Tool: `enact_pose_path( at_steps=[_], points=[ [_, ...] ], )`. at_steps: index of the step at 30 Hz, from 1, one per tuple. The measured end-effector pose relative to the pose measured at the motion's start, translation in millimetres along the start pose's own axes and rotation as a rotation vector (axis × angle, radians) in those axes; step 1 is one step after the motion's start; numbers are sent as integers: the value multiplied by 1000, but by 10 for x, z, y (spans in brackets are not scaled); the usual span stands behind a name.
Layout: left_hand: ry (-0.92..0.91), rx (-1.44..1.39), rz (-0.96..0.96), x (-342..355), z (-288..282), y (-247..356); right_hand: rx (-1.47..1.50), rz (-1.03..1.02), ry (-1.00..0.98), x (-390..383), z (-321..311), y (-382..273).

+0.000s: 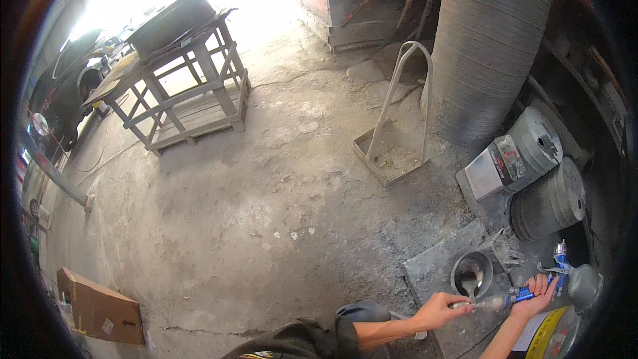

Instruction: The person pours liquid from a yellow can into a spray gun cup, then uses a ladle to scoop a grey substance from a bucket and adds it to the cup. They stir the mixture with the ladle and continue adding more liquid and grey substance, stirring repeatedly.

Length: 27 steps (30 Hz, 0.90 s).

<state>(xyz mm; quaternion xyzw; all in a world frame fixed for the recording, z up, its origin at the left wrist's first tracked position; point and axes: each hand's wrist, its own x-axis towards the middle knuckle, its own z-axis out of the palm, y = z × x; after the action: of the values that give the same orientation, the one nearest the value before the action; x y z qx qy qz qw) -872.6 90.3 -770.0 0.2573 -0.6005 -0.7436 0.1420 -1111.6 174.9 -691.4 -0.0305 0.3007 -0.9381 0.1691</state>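
Observation:
My right hand [537, 297] is wrapped round the handle of a blue and silver spray gun [561, 267] at the lower right. A grey, rounded cup [586, 287] sits beside the gun's head. My left hand [435, 311] is closed on a pale, thin fitting [458, 305], too small to name surely. It lines up with a whitish, see-through piece [490, 304] at the handle's end. Just beyond my hands, a round metal pot [454, 278] holds some liquid and what looks like a brush [471, 286].
Grey buckets [550, 198] and a rectangular can [484, 177] stand to the right. A yellow-banded container [547, 331] is near my right forearm. Farther off are a dustpan [392, 171], a wide column [488, 46] and a wooden stand [166, 96]. A cardboard box [106, 309] lies left.

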Motion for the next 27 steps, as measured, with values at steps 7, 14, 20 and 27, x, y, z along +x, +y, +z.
enact_pose_path(
  at_steps=[7, 14, 20, 27],
  points=[
    [24, 92, 86, -123, -527, 123, -35, 21, 87, -257, 450, 347],
    [90, 329, 82, -21, -1263, 171, -48, -8, 65, -313, 497, 462],
    [756, 549, -252, -650, -2897, -1333, -647, 174, -93, -607, -199, 561],
    [950, 925, -413, -2049, -3460, -2189, -1077, 793, -194, -1830, -1238, 1307]
  ],
)
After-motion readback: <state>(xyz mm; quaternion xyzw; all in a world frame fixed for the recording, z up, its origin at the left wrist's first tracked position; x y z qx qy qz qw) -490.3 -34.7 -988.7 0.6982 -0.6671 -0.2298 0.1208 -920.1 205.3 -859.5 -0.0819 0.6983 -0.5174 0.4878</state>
